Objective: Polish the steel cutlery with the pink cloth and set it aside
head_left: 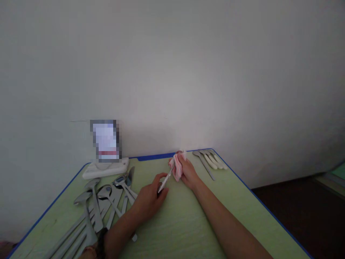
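Note:
My left hand [152, 198] is closed around the lower end of a slim, shiny metal piece of cutlery [166, 181]. The other end of this piece runs into a pink-and-white striped cloth [177, 168], so I cannot tell its kind. My right hand [188, 172] grips the cloth, bunched around the hidden end. To the left, several metal utensils lie in a pile, among them a large spoon [105, 191] and a knife [130, 176]. Right of the cloth rests a metal spoon [204, 165], beside several pieces of cutlery with cream handles [210, 160].
A pixelated screen [107, 141] stands on a white base [106, 168] at the table's back left. The pale green table [185, 230] has a blue edge and meets a grey wall [172, 79]. Dark floor [293, 208] shows at the right.

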Demonstrator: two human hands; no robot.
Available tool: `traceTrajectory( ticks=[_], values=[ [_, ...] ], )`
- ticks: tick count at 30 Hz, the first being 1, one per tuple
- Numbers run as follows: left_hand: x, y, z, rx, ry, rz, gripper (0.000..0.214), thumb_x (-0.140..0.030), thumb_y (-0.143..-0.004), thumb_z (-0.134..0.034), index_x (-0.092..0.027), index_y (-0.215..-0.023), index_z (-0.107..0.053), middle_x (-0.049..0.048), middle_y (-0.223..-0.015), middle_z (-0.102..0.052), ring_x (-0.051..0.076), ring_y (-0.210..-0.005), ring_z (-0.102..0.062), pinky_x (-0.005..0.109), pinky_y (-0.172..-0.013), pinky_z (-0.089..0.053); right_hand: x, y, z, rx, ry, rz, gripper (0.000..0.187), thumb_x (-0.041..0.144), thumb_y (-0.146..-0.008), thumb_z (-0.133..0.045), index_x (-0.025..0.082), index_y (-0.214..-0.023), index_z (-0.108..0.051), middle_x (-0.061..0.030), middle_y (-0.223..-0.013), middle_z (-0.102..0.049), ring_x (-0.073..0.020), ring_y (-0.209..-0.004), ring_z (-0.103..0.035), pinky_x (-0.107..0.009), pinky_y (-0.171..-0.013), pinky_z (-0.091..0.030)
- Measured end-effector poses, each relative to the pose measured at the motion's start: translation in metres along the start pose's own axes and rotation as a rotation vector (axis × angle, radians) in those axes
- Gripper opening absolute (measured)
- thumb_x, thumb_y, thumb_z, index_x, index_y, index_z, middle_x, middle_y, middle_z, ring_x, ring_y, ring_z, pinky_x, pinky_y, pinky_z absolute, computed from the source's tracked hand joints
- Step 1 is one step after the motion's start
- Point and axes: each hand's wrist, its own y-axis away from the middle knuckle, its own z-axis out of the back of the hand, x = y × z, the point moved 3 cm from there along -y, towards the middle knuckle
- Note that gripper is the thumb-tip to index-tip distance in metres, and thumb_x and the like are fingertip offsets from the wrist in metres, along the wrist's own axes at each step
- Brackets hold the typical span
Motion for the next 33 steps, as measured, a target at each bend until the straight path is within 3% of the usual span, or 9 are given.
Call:
traceTrajectory(
  ticks=[8,16,33],
  values=[
    [0.0018,0.0005,0.0009,-0.004,-0.050,0.012,0.048,-0.029,-0.085,-0.036,-0.024,-0.133,-0.028,-0.0033,-0.065,-0.054,0.014,-0.059,-0.053,0.022,-0.059,-0.035,0.0002,-0.0008,-0.0024,-0.032,0.016,-0.013,0.034,0.049,-0.072,-0.057,0.016,-0.070,-0.057,-0.0033,-0.060,-0.064,-0.0103,-0.045,-0.053,-0.020,-0.040,-0.038],
    [0.0025,0.0000,0.0005,0.021,-0.099,-0.008,0.051,-0.030,-0.087,-0.034,-0.024,-0.136,-0.025,-0.0011,-0.067,-0.057,0.016,-0.062,-0.056,0.024,-0.061,-0.037,-0.0003,0.0001,-0.0014,0.011,0.030,-0.027,0.018,0.031,-0.068,-0.060,0.014,-0.073,-0.058,-0.0040,-0.060,-0.064,-0.0111,-0.048,-0.054,-0.020,-0.040,-0.039],
    [-0.0017,0.0001,0.0004,0.077,-0.222,0.000,0.053,-0.031,-0.084,-0.037,-0.026,-0.137,-0.027,-0.0011,-0.067,-0.061,0.016,-0.060,-0.057,0.022,-0.059,-0.036,0.0006,-0.0010,0.0015,-0.009,-0.051,-0.025,0.022,0.013,-0.054,-0.050,0.017,-0.075,-0.058,-0.0020,-0.073,-0.067,-0.0158,-0.063,-0.061,-0.025,-0.056,-0.046]
  ],
)
